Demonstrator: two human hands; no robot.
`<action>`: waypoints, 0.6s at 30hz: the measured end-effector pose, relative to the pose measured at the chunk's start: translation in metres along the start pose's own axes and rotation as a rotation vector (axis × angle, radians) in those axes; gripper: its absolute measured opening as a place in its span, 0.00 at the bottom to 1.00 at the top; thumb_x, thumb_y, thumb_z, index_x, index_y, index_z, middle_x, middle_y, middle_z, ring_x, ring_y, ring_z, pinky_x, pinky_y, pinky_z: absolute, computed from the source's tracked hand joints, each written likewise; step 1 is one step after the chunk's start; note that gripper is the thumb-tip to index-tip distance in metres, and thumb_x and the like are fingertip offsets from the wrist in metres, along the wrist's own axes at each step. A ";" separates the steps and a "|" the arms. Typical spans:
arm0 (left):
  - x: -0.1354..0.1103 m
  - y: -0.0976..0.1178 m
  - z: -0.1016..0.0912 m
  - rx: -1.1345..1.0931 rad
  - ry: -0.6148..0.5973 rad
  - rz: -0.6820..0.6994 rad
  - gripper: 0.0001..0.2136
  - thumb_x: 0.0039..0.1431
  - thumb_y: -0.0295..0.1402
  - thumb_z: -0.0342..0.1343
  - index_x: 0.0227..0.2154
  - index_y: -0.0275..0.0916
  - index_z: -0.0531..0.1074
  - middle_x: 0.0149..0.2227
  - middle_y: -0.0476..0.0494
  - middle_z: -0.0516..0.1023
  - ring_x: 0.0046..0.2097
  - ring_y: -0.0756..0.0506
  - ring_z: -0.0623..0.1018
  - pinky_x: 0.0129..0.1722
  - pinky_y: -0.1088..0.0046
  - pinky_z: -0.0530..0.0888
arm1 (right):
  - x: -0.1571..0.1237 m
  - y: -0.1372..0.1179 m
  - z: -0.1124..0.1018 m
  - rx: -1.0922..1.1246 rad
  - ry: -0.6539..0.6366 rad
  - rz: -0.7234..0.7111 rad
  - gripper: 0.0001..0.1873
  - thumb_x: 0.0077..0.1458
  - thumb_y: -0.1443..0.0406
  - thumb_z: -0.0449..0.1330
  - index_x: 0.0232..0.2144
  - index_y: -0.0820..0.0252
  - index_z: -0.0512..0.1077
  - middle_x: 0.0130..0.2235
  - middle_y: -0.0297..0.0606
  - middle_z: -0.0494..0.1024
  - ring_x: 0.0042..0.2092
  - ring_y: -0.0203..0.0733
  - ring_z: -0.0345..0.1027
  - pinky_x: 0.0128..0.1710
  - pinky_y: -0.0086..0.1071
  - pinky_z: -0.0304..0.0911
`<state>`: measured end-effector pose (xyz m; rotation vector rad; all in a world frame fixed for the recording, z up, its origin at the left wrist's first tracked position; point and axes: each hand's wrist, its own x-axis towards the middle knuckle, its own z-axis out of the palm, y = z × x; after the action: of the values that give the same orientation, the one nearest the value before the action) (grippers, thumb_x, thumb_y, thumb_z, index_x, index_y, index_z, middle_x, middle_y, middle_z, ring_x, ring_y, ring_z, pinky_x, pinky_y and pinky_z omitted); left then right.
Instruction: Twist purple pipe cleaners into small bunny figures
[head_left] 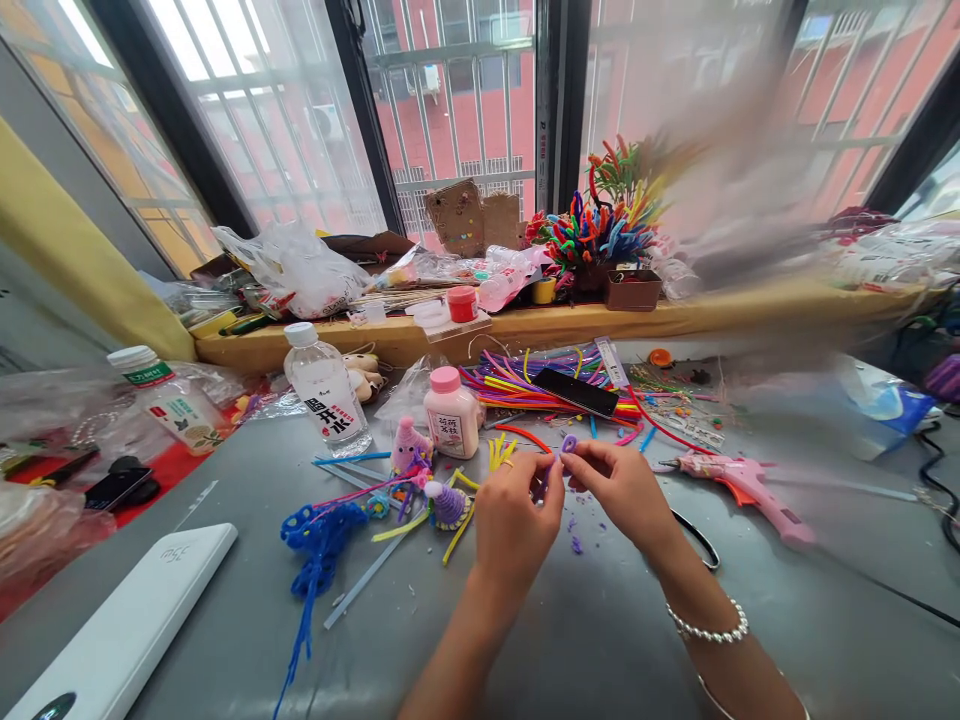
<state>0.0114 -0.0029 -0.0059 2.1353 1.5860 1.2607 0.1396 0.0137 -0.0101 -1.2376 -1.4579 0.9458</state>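
Between my two hands is a short purple pipe cleaner [569, 443], its upper end bent into a small loop. My left hand [517, 505] is closed in a pinch on its lower part, which the fingers mostly hide. The fingertips of my right hand [619, 490] pinch it near the loop. Purple fuzz bits [576, 545] lie on the table below. Left of my left hand, a small purple cone-shaped figure [448, 505] and a pink cone-hatted figure [410, 447] rest among yellow pipe-cleaner pieces [459, 535].
A pink glue gun [750, 485] lies to the right. A phone [576, 392] sits on bundled pipe cleaners [499, 385] behind my hands. Bottles stand at the back left, including a pink-capped one [451, 415]. Blue yarn [322, 545] and a white power bank [127, 620] lie left.
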 end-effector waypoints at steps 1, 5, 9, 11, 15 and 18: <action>0.000 0.001 0.000 -0.030 -0.004 -0.006 0.08 0.54 0.32 0.49 0.29 0.35 0.73 0.27 0.43 0.77 0.28 0.48 0.74 0.30 0.72 0.68 | 0.000 0.000 0.001 0.001 0.019 -0.011 0.11 0.47 0.59 0.57 0.24 0.62 0.73 0.23 0.36 0.74 0.26 0.39 0.68 0.27 0.30 0.64; 0.000 0.002 0.002 -0.166 -0.033 -0.042 0.08 0.54 0.31 0.49 0.31 0.35 0.73 0.28 0.43 0.78 0.28 0.48 0.75 0.30 0.74 0.70 | -0.001 0.001 0.004 0.007 0.076 -0.043 0.13 0.48 0.59 0.56 0.27 0.63 0.74 0.25 0.39 0.76 0.27 0.41 0.69 0.28 0.32 0.65; -0.005 0.003 0.011 -0.052 0.055 0.058 0.09 0.55 0.29 0.48 0.32 0.35 0.74 0.28 0.42 0.78 0.28 0.47 0.76 0.30 0.73 0.71 | -0.002 0.002 0.009 0.035 0.138 -0.046 0.14 0.47 0.57 0.57 0.27 0.63 0.74 0.26 0.40 0.77 0.27 0.42 0.69 0.29 0.32 0.65; -0.008 0.003 0.016 0.048 0.107 0.136 0.10 0.56 0.28 0.46 0.33 0.36 0.74 0.29 0.41 0.78 0.31 0.46 0.76 0.32 0.72 0.71 | -0.003 0.003 0.011 0.082 0.163 -0.033 0.14 0.47 0.56 0.58 0.27 0.63 0.74 0.26 0.40 0.77 0.28 0.42 0.69 0.29 0.33 0.66; -0.012 0.002 0.021 0.170 0.168 0.216 0.10 0.57 0.28 0.46 0.38 0.36 0.72 0.32 0.40 0.79 0.32 0.46 0.77 0.33 0.73 0.71 | -0.002 0.005 0.013 0.255 0.178 0.031 0.14 0.44 0.56 0.60 0.26 0.63 0.74 0.26 0.38 0.76 0.29 0.42 0.69 0.32 0.34 0.67; -0.014 0.001 0.022 0.257 0.220 0.239 0.09 0.58 0.29 0.47 0.35 0.35 0.72 0.29 0.41 0.79 0.28 0.47 0.76 0.29 0.73 0.70 | -0.001 0.006 0.014 0.354 0.178 0.056 0.13 0.44 0.58 0.60 0.26 0.63 0.74 0.26 0.37 0.76 0.30 0.41 0.69 0.33 0.33 0.67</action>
<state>0.0272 -0.0082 -0.0258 2.4806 1.6992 1.4796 0.1277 0.0141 -0.0187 -1.0730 -1.0679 1.0508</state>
